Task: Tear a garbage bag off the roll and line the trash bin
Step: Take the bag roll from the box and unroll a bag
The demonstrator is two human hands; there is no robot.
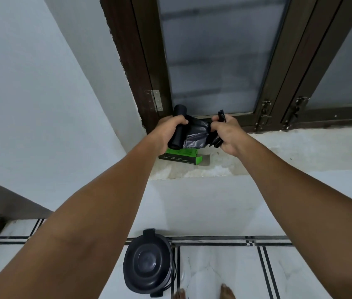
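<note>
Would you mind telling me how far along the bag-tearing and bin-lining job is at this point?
Done: the black roll of garbage bags is out of the green cardboard box on the window ledge. In hand: the left hand grips the roll while the right hand grips the bunched end of the unrolled black plastic bag, still joined to the roll. Left: tearing it free and lining the black lidded trash bin, whose lid is shut.

Two bare forearms reaching forward and up, left hand [168, 131] curling its fingers around something dark, right hand [227, 133] pinching and gripping close beside it, bare toes showing below.
</note>
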